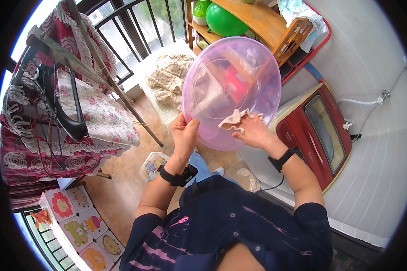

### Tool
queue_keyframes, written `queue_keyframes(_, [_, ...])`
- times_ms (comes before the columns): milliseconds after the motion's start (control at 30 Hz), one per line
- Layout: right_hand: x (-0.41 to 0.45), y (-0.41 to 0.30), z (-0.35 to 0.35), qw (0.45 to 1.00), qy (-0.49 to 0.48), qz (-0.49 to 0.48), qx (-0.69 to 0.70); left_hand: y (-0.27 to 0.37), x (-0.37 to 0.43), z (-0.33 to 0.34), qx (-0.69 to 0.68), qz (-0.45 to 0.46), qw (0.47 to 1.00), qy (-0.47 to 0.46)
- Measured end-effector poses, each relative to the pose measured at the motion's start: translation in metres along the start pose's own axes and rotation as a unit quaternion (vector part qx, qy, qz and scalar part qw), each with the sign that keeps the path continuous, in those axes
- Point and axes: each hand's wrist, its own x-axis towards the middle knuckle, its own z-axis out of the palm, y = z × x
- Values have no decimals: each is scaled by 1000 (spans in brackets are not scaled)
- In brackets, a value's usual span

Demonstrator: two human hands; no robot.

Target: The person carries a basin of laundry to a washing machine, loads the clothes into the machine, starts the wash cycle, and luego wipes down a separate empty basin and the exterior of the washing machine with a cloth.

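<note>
A translucent purple plastic basin [210, 127] is held up in front of me, tilted. My left hand [185, 135] grips its near-left rim with the fingers curled round it. My right hand [254, 130] presses a beige cloth [235, 120] against the basin at its lower right. Some fingertips are hidden by the cloth. Beyond the basin, a pink thing shows blurred through the plastic. A crumpled patterned cloth [169, 78] lies just left of the basin.
A red washing machine [312, 135] stands at right. At left, a rack holds hangers [71, 127] and fringed red fabric [30, 162]. A wooden shelf [257, 17] with a green ball [225, 20] is at the top. Cartoon-fronted drawers [78, 227] stand lower left. A cloth [251, 178] lies near my feet.
</note>
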Motion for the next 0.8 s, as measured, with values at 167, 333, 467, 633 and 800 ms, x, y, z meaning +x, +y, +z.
queue_keyframes(167, [-14,30,8,982,61,122,-130,12,-3,8,9,-52,998,-43])
queue_keyframes(333, [6,12,12,979,81,173,-72,9,-8,11,-6,-13,998,-68])
queue_keyframes(467, [13,1,34,994,-43,99,-25,3,-8,8,-19,-1,999,-26])
queue_keyframes(633, [22,-29,32,919,-77,-157,354,6,-15,13,-2,-15,998,-66])
queue_keyframes(800, [25,-26,11,970,170,-165,57,1,-27,21,52,-4,993,-107])
